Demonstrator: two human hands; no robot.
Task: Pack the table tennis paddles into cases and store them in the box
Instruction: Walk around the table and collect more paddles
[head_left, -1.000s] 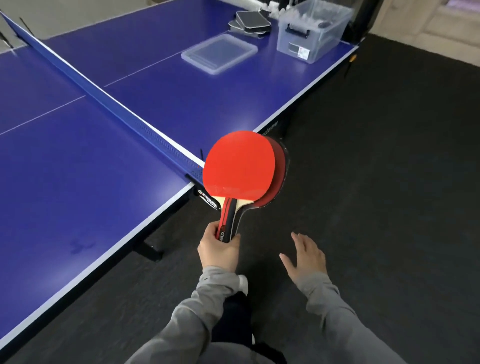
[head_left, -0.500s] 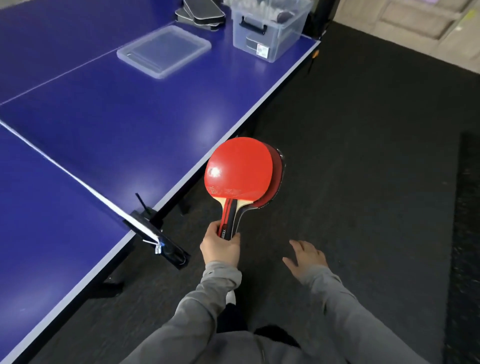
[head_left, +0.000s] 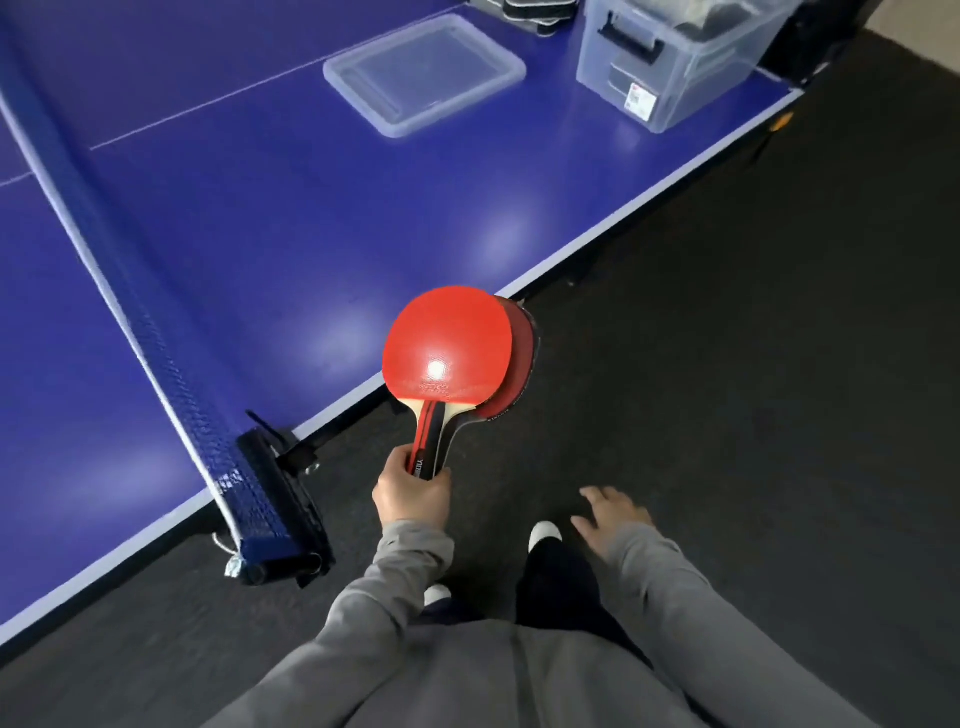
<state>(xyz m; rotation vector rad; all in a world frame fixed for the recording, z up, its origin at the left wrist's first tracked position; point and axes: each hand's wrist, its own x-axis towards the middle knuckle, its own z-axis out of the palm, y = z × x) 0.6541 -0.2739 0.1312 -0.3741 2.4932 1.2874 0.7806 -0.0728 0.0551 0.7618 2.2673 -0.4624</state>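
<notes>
My left hand grips the handles of two stacked red table tennis paddles, blades upright over the table's near edge. The lower paddle shows as a darker red rim on the right. My right hand hangs free with relaxed fingers and holds nothing. A clear plastic box stands on the far right corner of the table. Dark paddle cases lie stacked beside it at the top edge, mostly cut off. The box's clear lid lies flat to the left.
The blue table fills the left, its white-edged side running diagonally. The net and its black clamp post stick out at the table's side near my left hand. Dark carpet covers the floor on the right.
I have walked along the table's side past the net post; the box, lid and cases are nearer. My left hand keeps hold of both paddles; my right hand stays free.
</notes>
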